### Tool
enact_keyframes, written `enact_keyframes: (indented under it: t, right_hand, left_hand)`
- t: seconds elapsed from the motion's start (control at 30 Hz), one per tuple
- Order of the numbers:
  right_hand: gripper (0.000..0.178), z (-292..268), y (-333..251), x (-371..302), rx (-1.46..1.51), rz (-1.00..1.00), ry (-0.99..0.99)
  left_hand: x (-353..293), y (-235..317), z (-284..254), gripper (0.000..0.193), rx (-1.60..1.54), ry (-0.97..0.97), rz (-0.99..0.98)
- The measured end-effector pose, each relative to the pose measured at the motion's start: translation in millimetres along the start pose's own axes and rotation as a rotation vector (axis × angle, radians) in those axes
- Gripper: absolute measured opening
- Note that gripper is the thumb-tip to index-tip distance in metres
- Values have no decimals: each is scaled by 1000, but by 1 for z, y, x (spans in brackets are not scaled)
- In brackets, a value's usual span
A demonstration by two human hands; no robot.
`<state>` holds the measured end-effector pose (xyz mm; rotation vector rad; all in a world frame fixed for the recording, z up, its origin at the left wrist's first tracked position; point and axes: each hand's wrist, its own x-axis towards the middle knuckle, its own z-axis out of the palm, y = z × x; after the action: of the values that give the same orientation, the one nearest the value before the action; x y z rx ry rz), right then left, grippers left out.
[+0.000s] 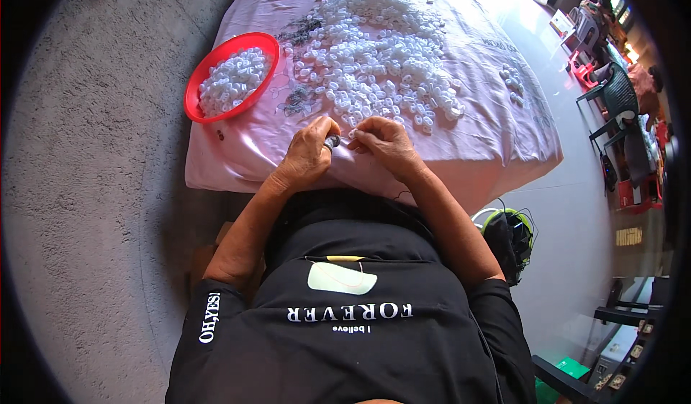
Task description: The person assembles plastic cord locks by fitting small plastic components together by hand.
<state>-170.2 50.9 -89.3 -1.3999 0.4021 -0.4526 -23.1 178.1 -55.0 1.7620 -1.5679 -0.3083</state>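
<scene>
Many small white plastic pieces (389, 58), rounded and with holes, lie heaped on a table covered by a pink cloth (497, 141). At the near edge of the heap my left hand (311, 147) is closed around a small dark grey object (332, 142); its kind is too small to make out. Just to the right, my right hand (389, 143) pinches one small white plastic piece (352, 134) between thumb and fingertips. The two hands are close together but apart, above the cloth's front edge.
A red bowl (273, 65) full of the same white pieces stands at the table's left side. Dark grey clusters of small bits (299, 100) lie left of the heap. A few more pieces (512, 83) lie to the right. Chairs (617, 94) stand far right.
</scene>
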Motion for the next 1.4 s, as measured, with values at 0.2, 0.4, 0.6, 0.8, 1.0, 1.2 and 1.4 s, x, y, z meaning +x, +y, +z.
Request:
enact_keyframes:
  t: [0.2,0.4,0.6,0.8,1.0,1.2,1.4]
  right_hand:
    - [12,0,-8,-3,75,20,-34]
    - [14,-3,-7,-3,50,32,-89]
    - [13,-6,-4,-3,-14,-21,-108]
    - [13,-7,-4,-4,33,1,-111]
    - [12,-6,-5,-3,180,70,19]
    - [9,-2,-9,-3,166,70,116]
    - [13,5,-3,4,225,11,179]
  left_hand:
    - [1,5,1,29,3,-3,-39]
    - [2,6,3,24,-62,16,-29]
    - [2,9,6,17,-198,-12,-185]
    - [0,-4,15,16,-326,35,-244]
    - [1,3,11,13,-325,43,-268]
    - [0,0,13,12,-330,48,-256]
    - [5,-3,16,11,-317,58,-245]
